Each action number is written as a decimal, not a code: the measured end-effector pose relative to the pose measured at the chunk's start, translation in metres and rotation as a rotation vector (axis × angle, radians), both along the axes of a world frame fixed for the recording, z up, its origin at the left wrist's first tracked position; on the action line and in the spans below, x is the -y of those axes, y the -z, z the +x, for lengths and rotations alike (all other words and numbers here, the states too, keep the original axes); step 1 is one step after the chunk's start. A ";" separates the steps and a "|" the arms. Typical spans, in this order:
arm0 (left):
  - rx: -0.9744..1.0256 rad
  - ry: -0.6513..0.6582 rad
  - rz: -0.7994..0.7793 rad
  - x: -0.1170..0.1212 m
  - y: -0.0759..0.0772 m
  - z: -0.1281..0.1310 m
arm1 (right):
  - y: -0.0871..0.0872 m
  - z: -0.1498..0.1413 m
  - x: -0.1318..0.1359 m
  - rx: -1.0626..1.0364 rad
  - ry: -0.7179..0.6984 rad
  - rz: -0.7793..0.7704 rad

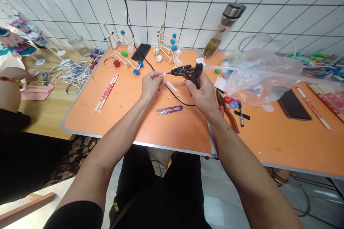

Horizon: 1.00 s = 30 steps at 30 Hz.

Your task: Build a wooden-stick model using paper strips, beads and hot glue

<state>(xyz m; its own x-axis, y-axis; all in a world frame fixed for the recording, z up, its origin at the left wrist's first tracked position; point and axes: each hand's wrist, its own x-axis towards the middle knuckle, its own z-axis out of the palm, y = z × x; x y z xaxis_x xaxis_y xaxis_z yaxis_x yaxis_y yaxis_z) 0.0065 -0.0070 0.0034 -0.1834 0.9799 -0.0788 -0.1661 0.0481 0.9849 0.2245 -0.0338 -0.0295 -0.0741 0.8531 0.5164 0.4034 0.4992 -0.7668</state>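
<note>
Holding one glue gun point(185, 71) is the right hand point(202, 91); one slip point(165, 74), the left point(152, 83).

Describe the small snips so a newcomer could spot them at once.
On the orange table, find the black glue gun in the right hand. The snips lie between the glue gun and the table's near edge, silver blades pointing left. Their purple handle sets them apart from the red-handled pliers farther right.

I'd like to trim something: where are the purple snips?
In the head view, near the centre, the purple snips lie on the orange table, left of the pliers and just below the thin wooden stick.
</note>
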 end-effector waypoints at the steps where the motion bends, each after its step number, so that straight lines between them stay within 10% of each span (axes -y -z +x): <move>1: -0.007 0.001 0.003 0.000 0.000 0.000 | 0.000 -0.001 0.001 0.006 0.020 0.004; 30: -0.123 0.025 0.059 0.000 0.003 0.000 | -0.005 -0.004 0.005 0.056 0.079 -0.022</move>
<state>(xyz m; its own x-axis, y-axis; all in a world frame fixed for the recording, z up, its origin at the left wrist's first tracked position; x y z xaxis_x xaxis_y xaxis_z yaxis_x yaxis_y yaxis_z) 0.0060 -0.0067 0.0007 -0.1634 0.9866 0.0010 -0.0433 -0.0081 0.9990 0.2210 -0.0392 -0.0247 -0.0343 0.8686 0.4943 0.4838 0.4472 -0.7523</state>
